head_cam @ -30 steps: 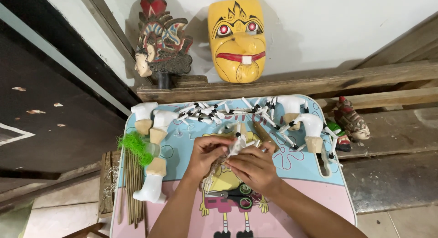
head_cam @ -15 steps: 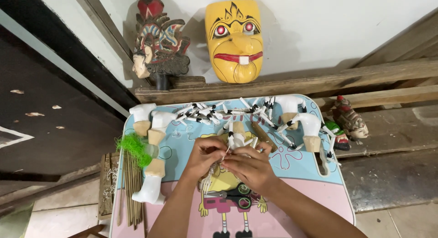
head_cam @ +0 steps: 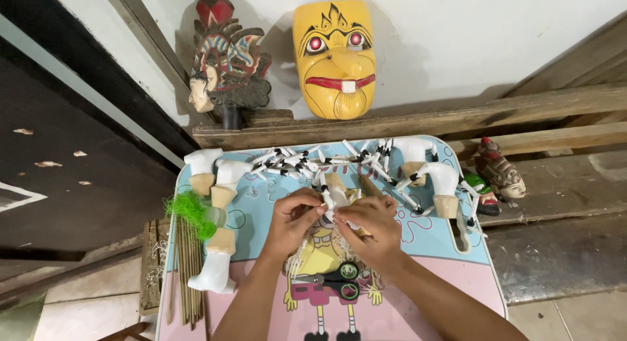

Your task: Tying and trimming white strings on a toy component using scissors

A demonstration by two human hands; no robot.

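Cartoon-print bench (head_cam: 215,308) below yellow mask (head_cam: 335,57) on wall; both grips closed on small white puppet piece (head_cam: 336,200) at bench centre, left hand (head_cam: 294,222) & right hand (head_cam: 367,227) touching; scissors (head_cam: 330,283) just beneath.

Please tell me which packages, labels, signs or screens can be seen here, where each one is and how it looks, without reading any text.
No packages, labels, signs or screens are in view.
Nearest thing: the printed table top, under both hands, pale blue at the far end and pink at the near end, with a yellow cartoon figure in the middle.
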